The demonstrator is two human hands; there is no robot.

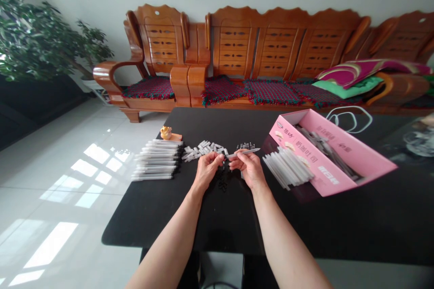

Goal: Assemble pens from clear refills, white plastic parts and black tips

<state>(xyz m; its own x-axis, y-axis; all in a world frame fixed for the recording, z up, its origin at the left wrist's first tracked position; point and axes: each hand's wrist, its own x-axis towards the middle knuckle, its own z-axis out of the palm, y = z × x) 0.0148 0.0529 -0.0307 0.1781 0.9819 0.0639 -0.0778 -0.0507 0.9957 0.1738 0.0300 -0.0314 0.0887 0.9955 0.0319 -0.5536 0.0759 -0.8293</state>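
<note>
My right hand [249, 169] pinches a slim whitish pen barrel [252, 150], its tapered end pointing right. Close beside it, my left hand [207, 169] has thumb and fingertips pressed together near the barrel's other end; what they hold is too small to make out. Behind the hands lie a heap of short white pen caps [203, 148] and a cluster of small dark-tipped parts [247, 146]. Tiny black pieces [222, 184] are scattered on the table just below my fingers. White pens with black ends [159, 160] form a row at left, and pale barrels [288, 168] are piled at right.
A pink cardboard box [305, 158] holding dark slender items stands right of the barrels on the black table [230, 223]. An orange figurine [166, 132] sits at the back left, white cord loops [352, 119] behind the box. A wooden sofa [233, 49] lines the wall.
</note>
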